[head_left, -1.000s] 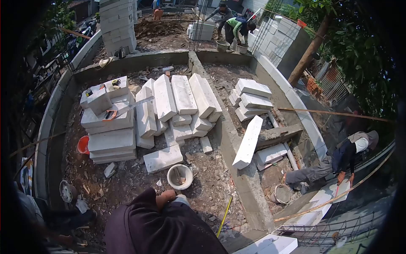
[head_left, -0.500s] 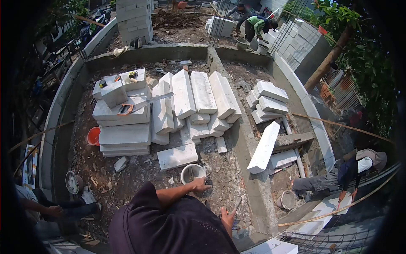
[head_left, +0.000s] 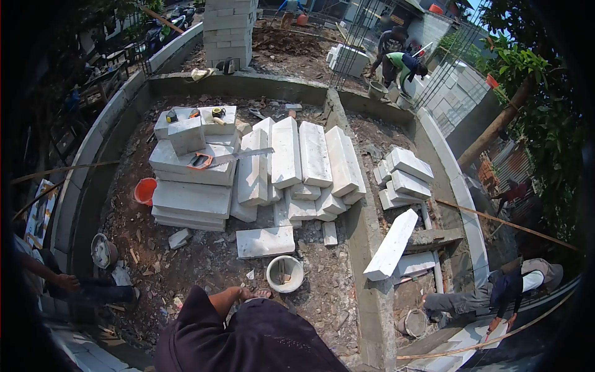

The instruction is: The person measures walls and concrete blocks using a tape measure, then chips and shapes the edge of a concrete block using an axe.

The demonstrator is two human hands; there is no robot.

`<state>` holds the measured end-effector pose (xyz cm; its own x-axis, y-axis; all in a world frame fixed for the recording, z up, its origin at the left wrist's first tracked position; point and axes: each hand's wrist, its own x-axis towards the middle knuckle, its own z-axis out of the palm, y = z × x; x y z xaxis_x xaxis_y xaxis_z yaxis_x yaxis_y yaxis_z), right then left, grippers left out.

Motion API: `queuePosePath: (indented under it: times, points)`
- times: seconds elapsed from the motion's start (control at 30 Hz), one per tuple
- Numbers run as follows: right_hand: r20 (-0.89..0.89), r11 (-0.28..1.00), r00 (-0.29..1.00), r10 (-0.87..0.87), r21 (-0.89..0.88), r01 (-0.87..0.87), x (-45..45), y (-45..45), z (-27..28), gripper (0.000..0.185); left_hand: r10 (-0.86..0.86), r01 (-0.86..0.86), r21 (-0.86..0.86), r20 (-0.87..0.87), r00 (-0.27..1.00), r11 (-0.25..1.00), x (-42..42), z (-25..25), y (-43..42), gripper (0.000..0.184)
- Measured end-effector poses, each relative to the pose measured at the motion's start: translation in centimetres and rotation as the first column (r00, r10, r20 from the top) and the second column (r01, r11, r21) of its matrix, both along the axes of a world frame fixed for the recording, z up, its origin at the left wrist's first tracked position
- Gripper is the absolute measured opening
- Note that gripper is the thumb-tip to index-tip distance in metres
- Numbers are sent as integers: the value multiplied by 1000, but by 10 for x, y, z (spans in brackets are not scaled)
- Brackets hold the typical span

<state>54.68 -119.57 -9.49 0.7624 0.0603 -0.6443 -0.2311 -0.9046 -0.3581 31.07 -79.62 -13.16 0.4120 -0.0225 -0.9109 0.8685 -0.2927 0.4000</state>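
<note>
My left hand (head_left: 244, 294) is low in the middle of the view, beside my dark clothing and close to a sandalled foot (head_left: 263, 292). Its fingers are too small and hidden to read, and I cannot tell whether it holds anything. My right hand does not show. A round pale bucket (head_left: 285, 274) with a tool inside stands just beyond my left hand, to its right. Behind that bucket a white block (head_left: 265, 242) lies flat on the rubble. Farther off, several long white blocks (head_left: 314, 153) lean side by side.
A saw (head_left: 201, 161) rests on stacked blocks (head_left: 189, 198) at left, near a red bucket (head_left: 145, 191). A low concrete wall (head_left: 365, 266) runs down the right. One person (head_left: 520, 288) bends at far right; another's arm (head_left: 46, 273) shows at left.
My left hand has drawn back from the bucket toward my body. My right hand, seen half a second ago with a tool, has gone out of view. The scene has shifted in the view.
</note>
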Motion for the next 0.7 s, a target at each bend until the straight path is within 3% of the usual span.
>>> queuePosePath:
  times: [0.27, 0.37, 0.47, 0.57, 0.6, 0.63, 0.7]
  points:
    - [-83, 985, 990, 110, 141, -97, 41, -16, -7, 99, 117, -117, 0, 35, 993, 993, 2, 24, -46, 89]
    - [-146, 964, 987, 69, 265, -28, 85, -28, -51, 98, 110, -109, -24, 92, 990, 994, 25, 43, -58, 92]
    - [-30, 933, 1000, 2, 360, 8, 81, 1, 25, 91, 107, -99, -56, 148, 983, 993, 50, 56, -70, 95]
    - [9, 931, 999, -47, 364, 41, 70, -13, 38, 84, 159, -145, -89, 194, 968, 985, 63, 68, -83, 97]
    - [69, 941, 997, 36, 335, -58, 71, -32, 15, 97, 197, -179, -103, 202, 959, 978, 63, 72, -88, 98]
    - [73, 940, 997, 32, 338, -55, 62, -47, 8, 97, 244, -223, -120, 212, 946, 967, 62, 76, -92, 99]
    - [54, 977, 998, -15, 212, 4, 31, -80, -3, 93, 360, -326, -172, 228, 905, 930, 57, 86, -102, 101]
